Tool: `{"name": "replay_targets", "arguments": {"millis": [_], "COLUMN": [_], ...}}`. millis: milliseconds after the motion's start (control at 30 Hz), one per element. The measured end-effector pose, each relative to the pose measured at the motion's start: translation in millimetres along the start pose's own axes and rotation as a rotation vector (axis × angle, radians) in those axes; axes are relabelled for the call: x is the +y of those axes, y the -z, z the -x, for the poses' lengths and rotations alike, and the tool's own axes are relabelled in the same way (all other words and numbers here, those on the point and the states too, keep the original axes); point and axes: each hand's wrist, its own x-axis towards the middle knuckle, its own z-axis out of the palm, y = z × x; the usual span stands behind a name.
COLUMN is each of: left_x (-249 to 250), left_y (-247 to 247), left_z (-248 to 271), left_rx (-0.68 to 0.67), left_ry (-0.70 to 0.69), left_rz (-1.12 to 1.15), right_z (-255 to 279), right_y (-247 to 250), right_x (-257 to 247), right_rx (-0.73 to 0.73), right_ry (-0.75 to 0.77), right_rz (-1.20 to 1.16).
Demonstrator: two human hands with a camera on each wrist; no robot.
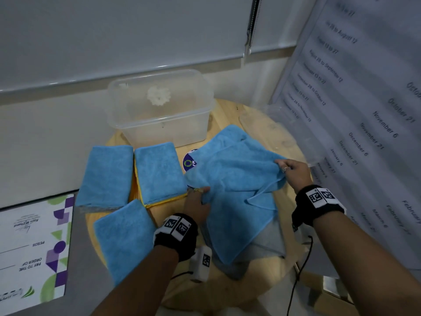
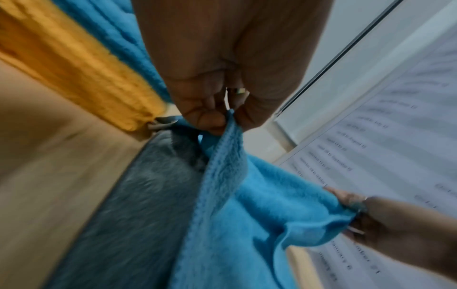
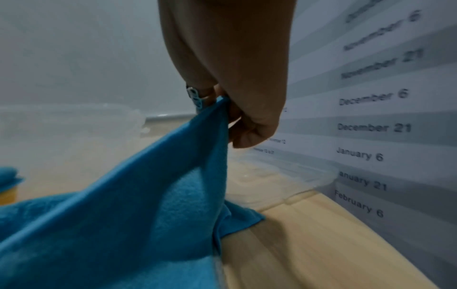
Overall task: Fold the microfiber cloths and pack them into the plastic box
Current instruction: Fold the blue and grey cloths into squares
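Note:
A loose blue microfiber cloth [image 1: 232, 179] is lifted and stretched between both hands over the round wooden table [image 1: 282, 137]. My left hand [image 1: 197, 197] pinches its left corner [image 2: 230, 125], and my right hand [image 1: 289, 167] pinches the right corner [image 3: 220, 105]. Three folded blue cloths lie to the left: one [image 1: 106, 175] at far left, one [image 1: 159, 171] on a yellow cloth edge [image 1: 159, 202], one [image 1: 125, 238] nearest me. The clear plastic box [image 1: 159, 108] stands open at the table's back. A grey cloth [image 2: 138, 205] lies under the blue one.
The box's clear lid [image 1: 278, 135] lies at the right by a hanging date chart [image 1: 364, 110]. A white wall and window blind [image 1: 114, 37] rise behind the box. A printed board [image 1: 34, 252] lies to the left. A round sticker [image 1: 190, 161] shows on the table.

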Motion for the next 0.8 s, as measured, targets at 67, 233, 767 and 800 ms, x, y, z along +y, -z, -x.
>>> {"name": "replay_targets", "arguments": {"millis": [67, 233, 767, 800], "left_x": [20.0, 62.2, 87.0, 86.7], "left_y": [6.3, 49.4, 175.0, 177.7], "left_z": [-1.1, -16.7, -49.5, -50.5], "left_rx": [0.085, 0.276, 0.289, 0.286], "left_ry": [-0.070, -0.227, -0.413, -0.418], "left_rz": [0.036, 0.188, 0.171, 0.147], "right_z": [4.7, 7.1, 11.4, 13.1], "right_y": [8.6, 31.5, 64.5, 65.2], "right_x": [-2.0, -15.2, -60.8, -62.8], "right_rx": [0.034, 0.042, 0.063, 0.055], "right_ry": [-0.020, -0.063, 0.095, 0.102], "right_rz": [-0.088, -0.173, -0.507, -0.503]}}
